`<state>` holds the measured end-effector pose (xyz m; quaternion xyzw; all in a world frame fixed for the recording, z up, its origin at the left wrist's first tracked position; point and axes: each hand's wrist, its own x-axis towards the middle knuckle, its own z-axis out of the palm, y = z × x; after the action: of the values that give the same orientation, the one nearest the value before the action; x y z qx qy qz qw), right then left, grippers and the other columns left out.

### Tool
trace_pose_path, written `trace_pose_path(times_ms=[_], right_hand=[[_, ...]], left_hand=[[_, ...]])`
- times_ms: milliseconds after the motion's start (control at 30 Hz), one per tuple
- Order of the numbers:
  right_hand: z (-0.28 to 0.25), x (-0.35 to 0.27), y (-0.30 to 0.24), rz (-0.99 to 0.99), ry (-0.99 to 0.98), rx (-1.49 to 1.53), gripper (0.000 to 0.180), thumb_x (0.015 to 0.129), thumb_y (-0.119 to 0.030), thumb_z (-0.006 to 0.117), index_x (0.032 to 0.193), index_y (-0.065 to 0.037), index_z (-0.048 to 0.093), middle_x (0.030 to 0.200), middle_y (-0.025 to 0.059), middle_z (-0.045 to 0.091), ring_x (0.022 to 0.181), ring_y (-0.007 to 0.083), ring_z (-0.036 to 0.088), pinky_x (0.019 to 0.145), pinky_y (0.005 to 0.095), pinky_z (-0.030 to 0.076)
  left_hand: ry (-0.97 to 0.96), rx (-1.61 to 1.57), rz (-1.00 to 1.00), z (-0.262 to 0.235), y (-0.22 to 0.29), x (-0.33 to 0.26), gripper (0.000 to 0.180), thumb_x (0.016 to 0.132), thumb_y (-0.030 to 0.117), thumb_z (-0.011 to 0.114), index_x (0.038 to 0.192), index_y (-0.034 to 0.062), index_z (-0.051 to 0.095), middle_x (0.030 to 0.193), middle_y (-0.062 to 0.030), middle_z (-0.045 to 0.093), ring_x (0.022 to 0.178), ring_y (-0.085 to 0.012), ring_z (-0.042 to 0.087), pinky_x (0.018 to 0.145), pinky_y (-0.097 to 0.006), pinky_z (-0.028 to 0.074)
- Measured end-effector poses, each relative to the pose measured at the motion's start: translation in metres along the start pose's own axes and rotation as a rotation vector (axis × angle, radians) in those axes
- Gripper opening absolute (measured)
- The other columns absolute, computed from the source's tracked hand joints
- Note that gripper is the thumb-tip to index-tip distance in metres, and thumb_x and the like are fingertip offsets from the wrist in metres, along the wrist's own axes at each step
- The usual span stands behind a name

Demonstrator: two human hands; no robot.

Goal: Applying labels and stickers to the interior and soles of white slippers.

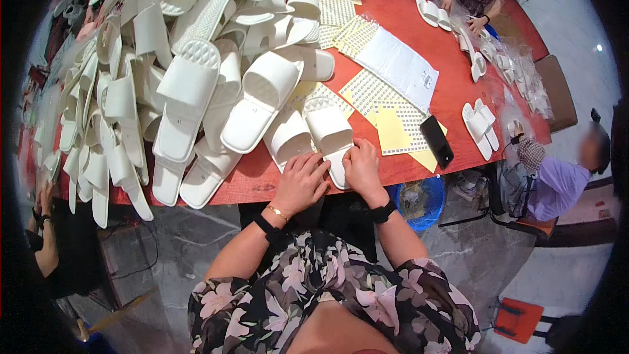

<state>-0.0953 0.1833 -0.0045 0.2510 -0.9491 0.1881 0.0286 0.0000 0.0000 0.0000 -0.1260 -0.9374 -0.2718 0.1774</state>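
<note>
Take the phone (436, 141) as your landmark — it lies on the table (452, 85), on the sticker sheets (386, 115). Left of it sits your slipper (331, 134) under both hands; further left, the slipper heap (177, 65). Behind it — a flat packet (400, 65).

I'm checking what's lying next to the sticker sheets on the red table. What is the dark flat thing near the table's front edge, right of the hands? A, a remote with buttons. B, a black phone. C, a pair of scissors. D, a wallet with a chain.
B: a black phone lies flat, its plain dark face up, partly on the yellow sticker sheets, right of the right hand.
</note>
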Motion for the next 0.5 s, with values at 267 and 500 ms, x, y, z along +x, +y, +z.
trace_pose_path(times_ms=[267, 500], right_hand=[[0.001, 0.001, -0.010, 0.042, 0.120, 0.074, 0.019, 0.082, -0.012, 0.061, 0.098, -0.002, 0.060, 0.127, 0.0185, 0.053, 0.122, 0.0376, 0.046, 0.098, 0.0526, 0.040], [-0.003, -0.002, -0.011, 0.044, 0.147, 0.136, 0.022, 0.081, -0.014, 0.063, 0.099, -0.004, 0.056, 0.126, 0.0184, 0.054, 0.122, 0.0381, 0.047, 0.098, 0.0539, 0.038]], left_hand=[[-0.015, -0.006, -0.007, -0.004, 0.003, 0.004, 0.046, 0.081, 0.027, 0.069, 0.123, 0.0116, 0.062, 0.128, -0.0108, 0.057, 0.121, -0.0304, 0.051, 0.103, -0.045, 0.037], [-0.032, 0.025, -0.021, -0.008, 0.005, 0.004, 0.045, 0.083, 0.028, 0.068, 0.124, 0.0112, 0.061, 0.129, -0.0114, 0.056, 0.121, -0.0303, 0.051, 0.103, -0.046, 0.037]])
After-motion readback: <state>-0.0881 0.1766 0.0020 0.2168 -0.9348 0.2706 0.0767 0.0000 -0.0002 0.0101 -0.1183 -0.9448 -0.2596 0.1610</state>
